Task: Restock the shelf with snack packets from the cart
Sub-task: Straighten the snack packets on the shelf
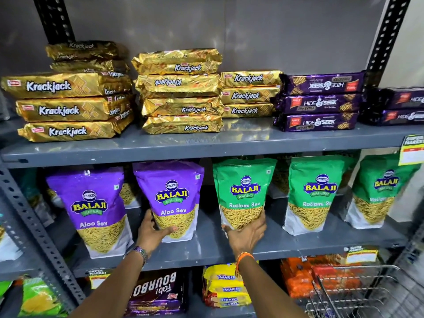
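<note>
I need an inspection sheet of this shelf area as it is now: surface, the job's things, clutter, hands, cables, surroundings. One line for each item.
Surface: grey metal middle shelf, with bare patches between the pouches.
Job's things: purple Aloo Sev pouch and green Ratlami Sev pouch, both upright on the middle shelf; more purple and green pouches stand beside them.
Clutter: nothing seen.
Hands: left hand grips the base of the purple Aloo Sev pouch; right hand grips the base of the green Ratlami Sev pouch.
Cables: nothing seen.
Surroundings: Krackjack stacks and Hide & Seek packs on the shelf above; biscuit packs below; wire cart at lower right.
</note>
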The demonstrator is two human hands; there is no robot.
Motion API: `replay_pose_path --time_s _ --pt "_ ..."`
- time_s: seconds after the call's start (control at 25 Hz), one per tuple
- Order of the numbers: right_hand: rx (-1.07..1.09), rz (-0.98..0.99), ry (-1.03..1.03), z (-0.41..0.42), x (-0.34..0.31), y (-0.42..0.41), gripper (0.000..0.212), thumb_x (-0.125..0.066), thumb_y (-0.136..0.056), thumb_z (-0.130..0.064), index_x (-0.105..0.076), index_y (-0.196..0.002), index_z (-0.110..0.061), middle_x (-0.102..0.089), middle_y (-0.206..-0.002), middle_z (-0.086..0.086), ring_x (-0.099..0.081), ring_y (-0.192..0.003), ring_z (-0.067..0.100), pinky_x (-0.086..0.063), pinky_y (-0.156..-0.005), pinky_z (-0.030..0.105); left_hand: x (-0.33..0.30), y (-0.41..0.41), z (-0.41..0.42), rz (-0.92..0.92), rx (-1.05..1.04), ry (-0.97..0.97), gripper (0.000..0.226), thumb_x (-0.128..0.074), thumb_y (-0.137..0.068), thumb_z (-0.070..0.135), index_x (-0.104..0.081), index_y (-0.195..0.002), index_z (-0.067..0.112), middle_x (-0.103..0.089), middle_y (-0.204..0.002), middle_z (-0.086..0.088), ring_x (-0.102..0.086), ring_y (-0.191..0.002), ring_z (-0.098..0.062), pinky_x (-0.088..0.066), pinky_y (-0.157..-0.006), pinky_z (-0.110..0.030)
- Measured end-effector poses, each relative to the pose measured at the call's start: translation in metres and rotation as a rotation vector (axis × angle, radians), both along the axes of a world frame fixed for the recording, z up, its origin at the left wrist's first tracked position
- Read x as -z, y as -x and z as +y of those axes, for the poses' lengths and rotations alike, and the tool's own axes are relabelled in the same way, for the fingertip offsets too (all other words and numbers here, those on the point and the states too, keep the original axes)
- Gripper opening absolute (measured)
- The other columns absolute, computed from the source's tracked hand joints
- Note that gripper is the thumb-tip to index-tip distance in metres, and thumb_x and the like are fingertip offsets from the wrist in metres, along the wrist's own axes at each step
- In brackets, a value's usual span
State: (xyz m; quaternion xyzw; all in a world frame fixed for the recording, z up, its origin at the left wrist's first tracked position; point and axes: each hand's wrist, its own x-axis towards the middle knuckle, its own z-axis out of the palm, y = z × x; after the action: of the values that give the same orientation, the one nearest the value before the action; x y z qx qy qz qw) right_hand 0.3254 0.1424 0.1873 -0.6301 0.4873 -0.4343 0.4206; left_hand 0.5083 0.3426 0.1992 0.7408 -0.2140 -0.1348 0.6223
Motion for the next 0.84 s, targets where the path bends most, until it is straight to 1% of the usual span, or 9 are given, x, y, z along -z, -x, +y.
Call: replay_pose_path --time_s 0.16,0.28,0.44,0.56,0.64,0.72,0.84 --pt "-0.002 -0.034 0.023 -0.0040 0.0067 0.0002 0.141 -0.100 -0.038 -0.017 -0.015 -0.151 -0.010 -0.037 -0.141 0.023 -0.035 -0.132 0.041 -0.028 -0.116 0.050 0.0038 -0.0001 0.0012 -0.007 -0.019 0.009 0.082 -0.092 -0.058 0.005 -0.048 -0.123 0.029 -0.070 -0.110 0.011 -0.069 -0.101 -0.013 -0.058 -0.082 -0.031" --pt "-0.012 -0.045 0.028 -0.0079 0.0094 0.0015 0.141 -0.099 -0.038 -0.016 -0.014 -0.151 -0.016 -0.037 -0.142 0.021 -0.035 -0.133 0.040 -0.027 -0.116 0.050 0.0062 0.0008 -0.0003 -0.003 -0.030 0.015 0.082 -0.093 -0.057 0.005 -0.049 -0.123 0.028 -0.071 -0.109 0.009 -0.070 -0.099 -0.014 -0.059 -0.083 -0.034" --pt "-0.021 -0.047 0.020 -0.0068 0.0094 0.0006 0.141 -0.100 -0.038 -0.019 -0.015 -0.150 -0.016 -0.037 -0.142 0.021 -0.034 -0.134 0.040 -0.027 -0.116 0.052 0.0066 0.0002 -0.0009 0.009 -0.036 0.032 0.085 -0.092 -0.057 0.002 -0.050 -0.126 0.025 -0.072 -0.109 0.005 -0.070 -0.099 -0.018 -0.058 -0.083 -0.033" --pt "-0.015 -0.041 0.014 -0.0066 0.0095 0.0020 0.139 -0.101 -0.039 -0.023 -0.015 -0.149 -0.019 -0.037 -0.141 0.020 -0.033 -0.134 0.041 -0.028 -0.115 0.053 0.0043 0.0011 -0.0013 0.012 -0.021 0.034 0.086 -0.091 -0.059 0.001 -0.049 -0.130 0.024 -0.071 -0.111 0.007 -0.069 -0.100 -0.017 -0.058 -0.083 -0.032" --pt "-0.021 -0.039 0.013 -0.0077 0.0089 0.0031 0.139 -0.100 -0.039 -0.023 -0.015 -0.149 -0.020 -0.037 -0.141 0.019 -0.033 -0.135 0.041 -0.028 -0.115 0.053 0.0029 0.0019 -0.0010 0.021 -0.016 0.031 0.089 -0.091 -0.059 0.002 -0.048 -0.134 0.021 -0.070 -0.113 0.004 -0.069 -0.102 -0.018 -0.058 -0.086 -0.036" --pt "-0.028 -0.022 0.010 -0.0077 0.0065 0.0046 0.140 -0.101 -0.039 -0.024 -0.015 -0.150 -0.019 -0.036 -0.141 0.020 -0.033 -0.134 0.042 -0.028 -0.115 0.054 0.0015 0.0032 -0.0011 0.028 -0.023 0.025 0.089 -0.091 -0.059 0.002 -0.047 -0.134 0.020 -0.070 -0.113 0.003 -0.069 -0.103 -0.020 -0.058 -0.087 -0.039" --pt "-0.024 0.004 -0.015 -0.0084 0.0046 0.0051 0.141 -0.101 -0.039 -0.024 -0.014 -0.149 -0.019 -0.035 -0.141 0.021 -0.033 -0.134 0.043 -0.029 -0.114 0.056 0.0002 0.0053 -0.0035 0.053 -0.025 0.014 0.086 -0.090 -0.060 -0.001 -0.047 -0.133 0.019 -0.070 -0.110 0.004 -0.068 -0.105 -0.025 -0.058 -0.085 -0.037"
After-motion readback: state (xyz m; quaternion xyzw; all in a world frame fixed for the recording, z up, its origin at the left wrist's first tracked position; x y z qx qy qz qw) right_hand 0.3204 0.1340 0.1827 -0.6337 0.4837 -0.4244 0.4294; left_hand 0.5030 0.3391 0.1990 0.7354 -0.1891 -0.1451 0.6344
